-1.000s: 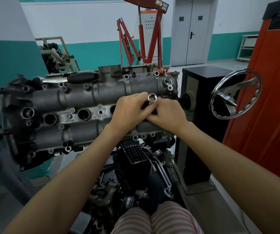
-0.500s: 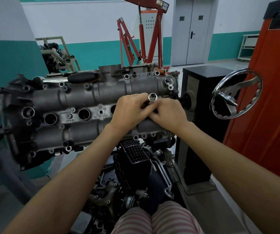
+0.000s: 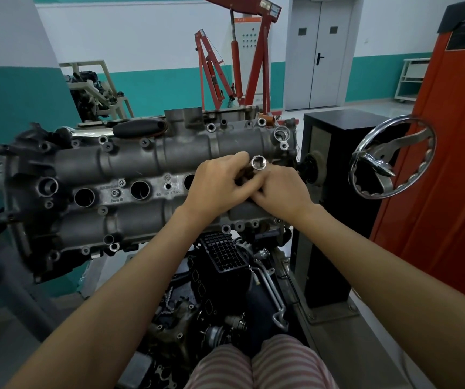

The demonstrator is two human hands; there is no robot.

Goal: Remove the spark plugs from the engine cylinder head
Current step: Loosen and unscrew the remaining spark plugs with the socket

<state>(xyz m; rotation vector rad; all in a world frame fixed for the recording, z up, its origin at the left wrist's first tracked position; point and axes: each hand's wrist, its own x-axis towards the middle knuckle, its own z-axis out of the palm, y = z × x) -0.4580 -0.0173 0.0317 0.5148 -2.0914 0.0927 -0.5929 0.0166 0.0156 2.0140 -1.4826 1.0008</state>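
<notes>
A grey cylinder head [image 3: 130,167] is mounted on a stand in front of me, its row of round spark plug wells facing me. Two wells [image 3: 84,197] at the left are open and dark; a third shows partly beside my left hand. A shiny socket tool [image 3: 258,163] sticks out of the rightmost well area, its open end toward me. My left hand [image 3: 220,183] grips the socket's shaft with curled fingers. My right hand [image 3: 281,192] holds it from the right, just below. The well under my hands is hidden.
A chrome handwheel [image 3: 391,158] juts from a black stand box [image 3: 335,136] at the right, beside an orange cabinet [image 3: 450,164]. Below the head hang black engine parts [image 3: 225,265]. A red engine hoist [image 3: 242,60] stands behind, and another engine stand [image 3: 93,88] at back left.
Both hands stay on the socket; their grip has shifted slightly around it. The socket's end sits at nearly the same spot.
</notes>
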